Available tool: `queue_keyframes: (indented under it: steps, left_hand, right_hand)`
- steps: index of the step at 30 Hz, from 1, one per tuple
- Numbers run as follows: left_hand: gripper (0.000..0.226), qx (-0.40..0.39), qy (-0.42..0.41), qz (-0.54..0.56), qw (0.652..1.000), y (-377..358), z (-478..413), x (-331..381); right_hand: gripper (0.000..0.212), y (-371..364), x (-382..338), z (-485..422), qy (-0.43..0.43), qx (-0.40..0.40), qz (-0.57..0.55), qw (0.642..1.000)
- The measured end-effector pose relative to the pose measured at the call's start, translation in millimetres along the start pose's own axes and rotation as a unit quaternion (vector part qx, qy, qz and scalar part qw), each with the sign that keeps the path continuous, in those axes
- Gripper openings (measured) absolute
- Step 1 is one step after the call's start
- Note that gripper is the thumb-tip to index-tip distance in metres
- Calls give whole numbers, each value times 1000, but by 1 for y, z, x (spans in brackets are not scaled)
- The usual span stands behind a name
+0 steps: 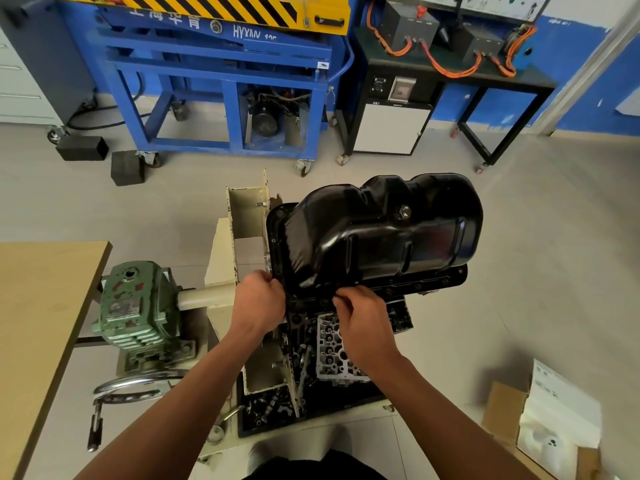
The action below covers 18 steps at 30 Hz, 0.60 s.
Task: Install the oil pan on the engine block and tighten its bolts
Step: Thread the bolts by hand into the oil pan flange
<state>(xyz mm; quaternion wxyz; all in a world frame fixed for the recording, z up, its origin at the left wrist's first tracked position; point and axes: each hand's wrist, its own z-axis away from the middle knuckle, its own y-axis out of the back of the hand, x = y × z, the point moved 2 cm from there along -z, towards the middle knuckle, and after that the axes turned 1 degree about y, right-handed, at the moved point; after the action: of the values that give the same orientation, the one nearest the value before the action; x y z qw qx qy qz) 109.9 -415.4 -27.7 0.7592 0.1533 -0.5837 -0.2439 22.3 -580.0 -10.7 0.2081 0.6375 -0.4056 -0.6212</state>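
Engine block almost wholly hidden beneath the black oil pan (377, 233), which sits on top at centre; bolts along its near flange barely discernible. Left hand (258, 301) curled at the pan's near-left corner, right hand (363, 317) pinched narrow at the near flange, contents unclear. Black tray (346, 405) below holds a cylinder head (334, 355) and loose parts.

Both bare forearms reach forward and up from the bottom edge, converging. Left hand (258, 299) knuckles-up, fingers curled, tips at near-left corner of the oil pan (381, 233) flange. Right hand (363, 318) just beside it, thumb and fingers pinched together at the flange's near edge; anything pinched is hidden.
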Motion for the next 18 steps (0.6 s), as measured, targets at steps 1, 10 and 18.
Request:
queue_keyframes:
  steps: [1, 10, 18]
  left_hand:
    - [29, 1, -1, -1, 1000, 0, 0, 0]
    - [24, 7, -4, -4, 1000, -1, 1, -1]
    - [30, 11, -13, -8, 1000, -1, 3, 0]
  right_hand:
    - [15, 1, 1, -1, -1, -1, -1, 1000]
    - [18, 1, 5, -4, 14, -26, 2, 1000]
    - [17, -2, 1, -3, 37, -29, -4, 999]
